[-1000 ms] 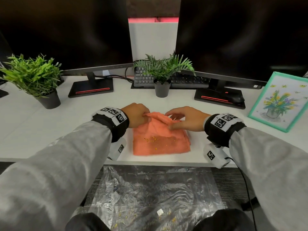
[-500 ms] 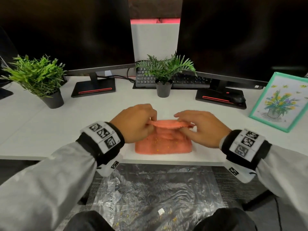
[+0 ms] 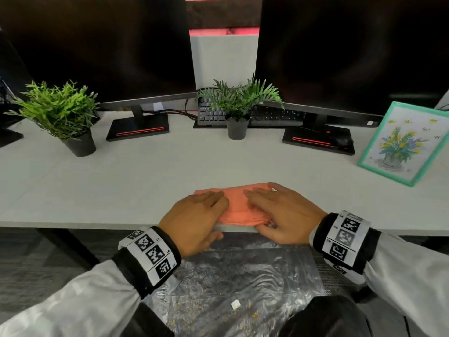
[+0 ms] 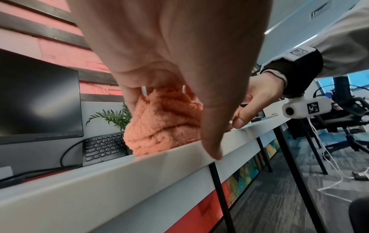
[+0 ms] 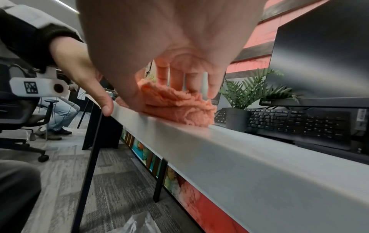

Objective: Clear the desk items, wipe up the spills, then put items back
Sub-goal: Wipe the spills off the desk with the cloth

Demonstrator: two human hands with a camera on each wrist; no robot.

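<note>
Orange fluffy folded cloth (image 3: 239,203) lies at the near edge of the white desk (image 3: 121,186), my left hand (image 3: 194,220) and right hand (image 3: 284,212) flat on it, fingers straight, so I'd press evenly and draw it squarely off the edge.

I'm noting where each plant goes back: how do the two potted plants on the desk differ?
The left plant is bushy, bright green and fine-leaved; the centre plant is darker, with feathery fronds. The left plant stands near the desk's left end, beside the left monitor stand; the centre plant stands in front of the keyboard. Both stand upright in dark pots.
</note>
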